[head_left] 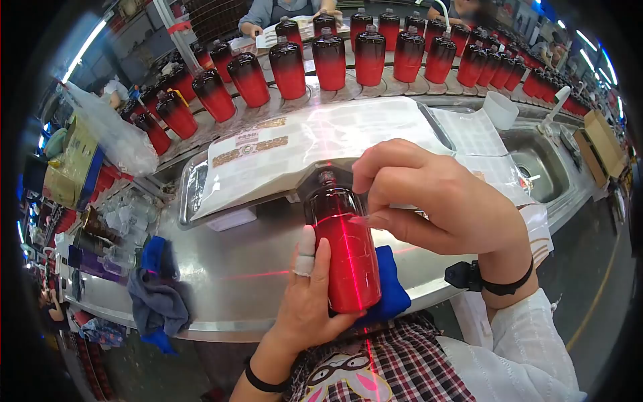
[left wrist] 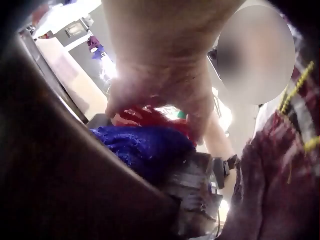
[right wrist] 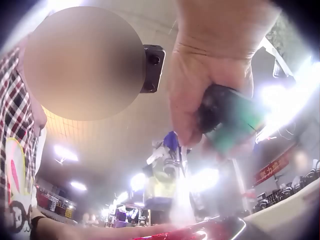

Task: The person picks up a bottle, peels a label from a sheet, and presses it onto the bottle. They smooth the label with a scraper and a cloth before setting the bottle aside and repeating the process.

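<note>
A red bottle with a black, glossy shoulder leans upright above the near edge of the steel counter. My left hand grips its lower body, and white tape wraps one finger. My right hand is beside the bottle's shoulder, with its fingers curled and a small translucent piece at the thumb tip against the bottle. In the right wrist view the right hand holds a blurred black-and-green object; I cannot tell its kind. A blue cloth lies beneath and beside the bottle.
A tray bearing printed sheets stands ahead. Behind it, several red-and-black bottles line a curved conveyor. A sink and white cup are at the right. A grey cloth hangs over the counter's left edge.
</note>
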Tool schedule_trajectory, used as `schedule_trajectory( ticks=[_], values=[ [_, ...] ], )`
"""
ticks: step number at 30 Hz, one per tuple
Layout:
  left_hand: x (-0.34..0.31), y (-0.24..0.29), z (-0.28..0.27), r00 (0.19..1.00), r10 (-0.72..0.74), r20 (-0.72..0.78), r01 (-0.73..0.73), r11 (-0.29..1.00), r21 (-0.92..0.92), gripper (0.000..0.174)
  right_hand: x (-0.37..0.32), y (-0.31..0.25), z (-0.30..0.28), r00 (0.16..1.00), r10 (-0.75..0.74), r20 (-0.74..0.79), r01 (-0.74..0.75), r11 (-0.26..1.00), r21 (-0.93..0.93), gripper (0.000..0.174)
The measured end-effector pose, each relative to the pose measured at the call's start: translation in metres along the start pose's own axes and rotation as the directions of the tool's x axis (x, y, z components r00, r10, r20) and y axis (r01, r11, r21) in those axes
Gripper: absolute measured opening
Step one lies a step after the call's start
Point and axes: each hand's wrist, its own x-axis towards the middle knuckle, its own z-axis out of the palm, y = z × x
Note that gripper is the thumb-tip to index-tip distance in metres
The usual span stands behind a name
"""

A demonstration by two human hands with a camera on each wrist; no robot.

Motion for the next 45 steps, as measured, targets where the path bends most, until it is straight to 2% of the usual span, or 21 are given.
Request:
schedule_trajectory(
  ticks=[2, 3, 5, 6, 9, 10, 13, 16, 18, 22, 23, 25, 28, 34, 45],
  values=[
    [-0.004, -0.009, -0.016, 0.998, -0.042, 0.048, 0.052, 0.969, -0.242, 0.102, 0.012, 0.005, 0.006, 0.998, 0.051, 0.033, -0.051, 0.999, 0.007, 0.010],
    [-0.005, -0.014, -0.014, 0.994, -0.111, 0.004, 0.103, 0.906, -0.410, 0.099, 0.017, 0.009, 0.010, 0.996, 0.073, 0.051, -0.074, 0.997, 0.010, 0.011],
    [-0.003, -0.028, -0.001, 0.963, -0.263, -0.051, 0.153, 0.696, -0.701, 0.093, 0.018, 0.024, 0.024, 0.990, 0.132, 0.044, -0.133, 0.991, 0.009, 0.012],
    [0.000, -0.030, 0.001, 0.939, -0.340, -0.057, 0.205, 0.682, -0.702, 0.081, 0.020, 0.032, 0.033, 0.986, 0.160, 0.040, -0.160, 0.987, 0.009, 0.013],
    [0.016, -0.029, -0.010, 0.866, -0.497, 0.053, 0.302, 0.436, -0.848, 0.074, 0.030, 0.045, 0.059, 0.978, 0.203, 0.040, -0.203, 0.979, -0.005, 0.016],
    [0.020, -0.029, -0.008, 0.870, -0.492, 0.023, 0.254, 0.408, -0.877, 0.071, 0.031, 0.048, 0.063, 0.978, 0.208, 0.029, -0.207, 0.978, -0.012, 0.016],
    [0.025, -0.028, -0.008, 0.852, -0.517, 0.081, 0.274, 0.309, -0.911, 0.074, 0.032, 0.053, 0.071, 0.974, 0.225, 0.006, -0.225, 0.974, -0.031, 0.016],
    [0.021, -0.039, -0.002, 0.865, -0.502, 0.015, 0.269, 0.437, -0.859, 0.076, 0.033, 0.056, 0.079, 0.973, 0.231, -0.010, -0.231, 0.972, -0.045, 0.014],
    [0.021, -0.041, 0.002, 0.865, -0.501, -0.007, 0.268, 0.474, -0.839, 0.077, 0.030, 0.063, 0.082, 0.980, 0.198, -0.027, -0.199, 0.978, -0.056, 0.013],
    [0.025, -0.036, 0.011, 0.875, -0.483, -0.016, 0.277, 0.528, -0.803, 0.079, 0.022, 0.064, 0.075, 0.971, 0.238, -0.020, -0.238, 0.971, -0.016, 0.014],
    [0.009, -0.066, -0.013, 0.876, -0.482, 0.000, 0.258, 0.469, -0.844, 0.080, 0.049, 0.061, 0.105, 0.967, 0.255, -0.017, -0.255, 0.967, -0.017, 0.014],
    [0.006, -0.067, -0.018, 0.873, -0.486, 0.025, 0.224, 0.355, -0.908, 0.081, 0.053, 0.059, 0.111, 0.962, 0.271, -0.015, -0.271, 0.962, -0.012, 0.016],
    [0.003, -0.071, -0.018, 0.882, -0.471, 0.025, 0.258, 0.436, -0.862, 0.081, 0.055, 0.058, 0.116, 0.960, 0.280, -0.018, -0.280, 0.960, -0.017, 0.015],
    [-0.001, -0.081, -0.022, 0.884, -0.466, 0.032, 0.233, 0.380, -0.895, 0.081, 0.061, 0.061, 0.129, 0.962, 0.270, -0.043, -0.271, 0.962, -0.026, 0.014],
    [-0.010, -0.104, -0.030, 0.897, -0.441, 0.006, 0.204, 0.403, -0.892, 0.081, 0.075, 0.068, 0.149, 0.975, 0.206, -0.079, -0.210, 0.977, -0.045, 0.015]
  ],
)
